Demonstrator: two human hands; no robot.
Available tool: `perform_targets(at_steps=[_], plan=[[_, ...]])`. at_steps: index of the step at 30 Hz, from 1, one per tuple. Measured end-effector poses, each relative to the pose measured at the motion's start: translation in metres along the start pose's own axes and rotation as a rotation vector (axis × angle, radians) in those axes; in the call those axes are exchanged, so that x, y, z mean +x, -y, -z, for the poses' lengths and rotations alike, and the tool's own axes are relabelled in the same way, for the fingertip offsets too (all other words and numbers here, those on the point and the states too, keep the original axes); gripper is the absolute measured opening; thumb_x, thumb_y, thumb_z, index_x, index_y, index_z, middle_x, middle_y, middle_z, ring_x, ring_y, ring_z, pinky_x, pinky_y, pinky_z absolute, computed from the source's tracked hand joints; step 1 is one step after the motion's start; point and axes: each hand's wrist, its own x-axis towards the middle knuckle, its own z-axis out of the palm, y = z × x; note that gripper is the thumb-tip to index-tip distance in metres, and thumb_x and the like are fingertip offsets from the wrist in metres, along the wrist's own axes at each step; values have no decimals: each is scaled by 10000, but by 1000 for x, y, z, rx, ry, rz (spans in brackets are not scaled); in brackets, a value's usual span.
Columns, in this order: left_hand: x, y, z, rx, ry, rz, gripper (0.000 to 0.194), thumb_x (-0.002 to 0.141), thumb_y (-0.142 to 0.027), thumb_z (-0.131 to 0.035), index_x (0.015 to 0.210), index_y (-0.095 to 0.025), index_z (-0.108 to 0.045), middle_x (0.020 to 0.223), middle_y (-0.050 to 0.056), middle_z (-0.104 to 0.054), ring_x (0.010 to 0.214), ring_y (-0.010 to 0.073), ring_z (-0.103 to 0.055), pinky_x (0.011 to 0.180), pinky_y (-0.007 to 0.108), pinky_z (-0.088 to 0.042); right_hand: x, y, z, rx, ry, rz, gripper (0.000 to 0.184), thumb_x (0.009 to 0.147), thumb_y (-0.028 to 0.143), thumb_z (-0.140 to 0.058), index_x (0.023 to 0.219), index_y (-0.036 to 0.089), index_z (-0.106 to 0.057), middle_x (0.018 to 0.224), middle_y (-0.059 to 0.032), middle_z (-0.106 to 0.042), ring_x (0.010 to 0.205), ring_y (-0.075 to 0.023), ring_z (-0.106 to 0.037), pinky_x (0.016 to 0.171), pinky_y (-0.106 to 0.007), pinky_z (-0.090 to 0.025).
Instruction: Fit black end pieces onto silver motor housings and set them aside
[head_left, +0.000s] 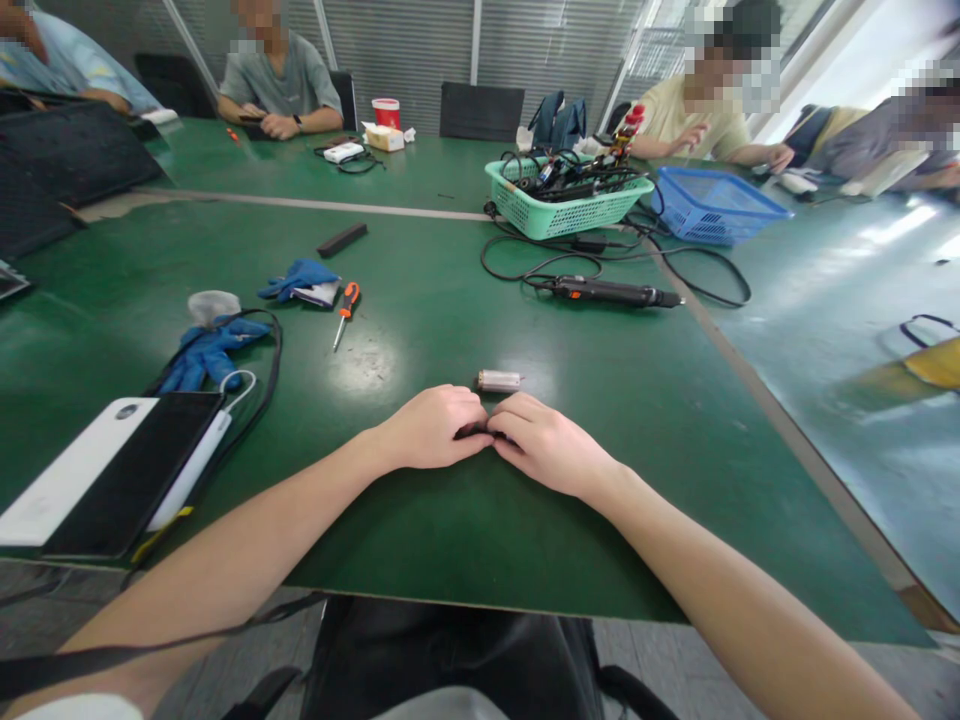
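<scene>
My left hand [437,428] and my right hand [541,440] meet over the green table [420,540], fingertips together. Between them is a small black part [472,431], mostly covered by the fingers, so its kind does not show. Both hands are closed on it. Just beyond the fingers lies a silver metal cylinder [499,381], like a small motor, touched by neither hand. Farther off to the left rests a screwdriver [347,312] with an orange and black handle.
Blue gloves [214,352], a phone-like slab [135,470] and cables lie left. A black electric screwdriver [611,292] with its cord lies right. Behind it stand a green basket [562,218] of tools and a blue basket [720,215]. Several people sit around the table.
</scene>
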Motion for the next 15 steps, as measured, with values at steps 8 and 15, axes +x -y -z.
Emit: perform_targets(at_steps=[8, 15], plan=[[0, 1, -2, -27, -20, 12, 193, 972, -286, -564, 846, -175, -657, 789, 21, -625, 772, 173, -596, 739, 316, -453, 1, 5, 6, -3, -23, -76, 59, 980, 238, -586, 1023, 204, -608, 1024, -100, -648, 1014, -263, -619, 897, -438, -567], [0, 2, -3, -42, -38, 19, 166, 970, -287, -566, 916, -176, -678, 845, 25, -652, 815, 174, -619, 773, 321, -483, 0, 4, 11, -73, 15, -163, 139, 935, 264, -616, 1060, 208, -593, 1055, -113, -655, 1012, -287, -623, 866, -450, -555]])
